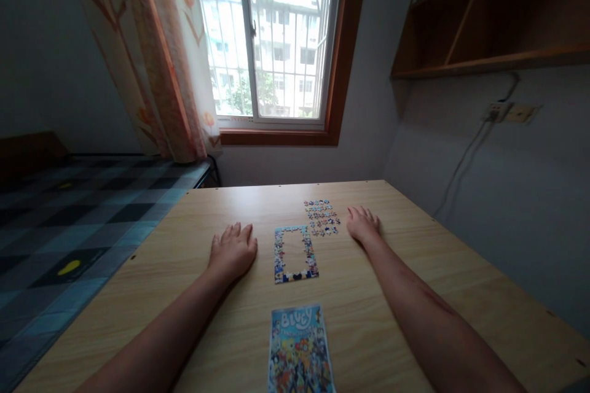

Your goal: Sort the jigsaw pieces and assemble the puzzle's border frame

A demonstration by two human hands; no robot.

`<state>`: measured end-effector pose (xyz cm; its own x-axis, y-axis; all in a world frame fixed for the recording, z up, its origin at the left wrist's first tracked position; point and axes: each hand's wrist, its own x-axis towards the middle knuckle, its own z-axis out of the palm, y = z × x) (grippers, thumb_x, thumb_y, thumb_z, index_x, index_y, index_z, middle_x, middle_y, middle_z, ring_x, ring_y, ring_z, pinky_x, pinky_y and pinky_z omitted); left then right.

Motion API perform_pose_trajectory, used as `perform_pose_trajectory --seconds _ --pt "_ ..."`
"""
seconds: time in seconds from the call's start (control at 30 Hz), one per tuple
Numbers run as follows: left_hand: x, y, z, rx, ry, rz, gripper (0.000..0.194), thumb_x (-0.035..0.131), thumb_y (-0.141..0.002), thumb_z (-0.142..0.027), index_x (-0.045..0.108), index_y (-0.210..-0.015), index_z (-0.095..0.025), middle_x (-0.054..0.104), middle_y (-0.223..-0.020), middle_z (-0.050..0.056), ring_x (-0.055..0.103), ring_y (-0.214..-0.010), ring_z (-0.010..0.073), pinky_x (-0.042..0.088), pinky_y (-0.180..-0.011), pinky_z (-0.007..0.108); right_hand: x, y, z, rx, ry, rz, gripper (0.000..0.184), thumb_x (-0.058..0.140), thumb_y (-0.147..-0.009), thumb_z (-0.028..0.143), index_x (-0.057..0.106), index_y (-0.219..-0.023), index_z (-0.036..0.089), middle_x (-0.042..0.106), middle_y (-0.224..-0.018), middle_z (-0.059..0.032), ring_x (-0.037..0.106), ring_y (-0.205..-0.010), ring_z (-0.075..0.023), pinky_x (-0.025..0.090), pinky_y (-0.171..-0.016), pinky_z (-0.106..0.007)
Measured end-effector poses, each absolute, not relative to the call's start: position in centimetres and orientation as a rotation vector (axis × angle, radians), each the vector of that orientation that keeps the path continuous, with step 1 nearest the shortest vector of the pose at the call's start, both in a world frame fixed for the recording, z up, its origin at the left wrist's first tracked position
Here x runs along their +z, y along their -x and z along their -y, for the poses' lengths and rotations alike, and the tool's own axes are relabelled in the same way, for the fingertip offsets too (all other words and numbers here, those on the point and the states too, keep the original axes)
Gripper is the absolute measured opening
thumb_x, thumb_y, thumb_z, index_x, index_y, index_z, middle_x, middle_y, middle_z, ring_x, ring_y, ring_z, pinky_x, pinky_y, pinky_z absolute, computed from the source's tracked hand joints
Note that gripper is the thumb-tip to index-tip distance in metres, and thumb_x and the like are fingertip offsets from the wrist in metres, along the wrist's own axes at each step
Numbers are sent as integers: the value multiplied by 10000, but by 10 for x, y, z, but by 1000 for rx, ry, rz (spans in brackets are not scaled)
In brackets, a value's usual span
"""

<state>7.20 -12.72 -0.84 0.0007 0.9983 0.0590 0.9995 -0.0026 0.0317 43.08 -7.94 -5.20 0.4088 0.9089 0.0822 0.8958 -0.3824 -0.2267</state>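
My left hand (234, 250) lies flat on the wooden table, fingers spread, to the left of a jigsaw border (279, 258). This border is a joined rectangular frame of puzzle pieces around bare wood. My right hand (363, 223) rests palm down on the tabletop, fingers a little apart and holding nothing. Just left of it, loose jigsaw pieces (322, 216) lie in several rows, not touching the hand. Nearer to me is a colourful picture sheet (302, 350) with "Bluey" printed at its top; its lower edge is cut off by the view.
The light wooden table (369, 331) reaches toward a window (286, 37) with a flowered curtain (170, 61). A bed with a checked cover (92, 209) stands on the left. Wall shelves (488, 18) and a socket with a cable (498, 112) are on the right.
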Motion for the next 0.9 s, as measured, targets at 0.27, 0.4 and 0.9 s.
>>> perform_pose_trajectory --seconds 0.27,0.4,0.9 --pt "-8 -76 130 -6 2175 2238 657 215 -996 -452 353 -1582 -190 265 -1658 136 233 -1529 314 199 -1206 575 -51 -427 78 86 2450 1617 559 220 -1018 369 402 -1543 314 318 -1645 -61 262 -1506 -288 167 -1206 -542" --pt "-12 -75 127 -21 2185 2226 668 221 -990 -471 349 -1585 -195 259 -1659 136 222 -1532 319 193 -1206 582 -48 -426 79 139 2476 1642 577 195 -1024 391 343 -1574 299 278 -1661 -90 236 -1519 -311 151 -1201 -568" --pt "-11 -50 60 -129 2180 2251 708 305 -954 -559 413 -1555 -200 294 -1632 182 276 -1505 365 231 -1167 618 -45 -442 71 213 2448 1801 586 194 -1036 475 247 -1602 333 186 -1693 -75 142 -1553 -311 105 -1211 -590"
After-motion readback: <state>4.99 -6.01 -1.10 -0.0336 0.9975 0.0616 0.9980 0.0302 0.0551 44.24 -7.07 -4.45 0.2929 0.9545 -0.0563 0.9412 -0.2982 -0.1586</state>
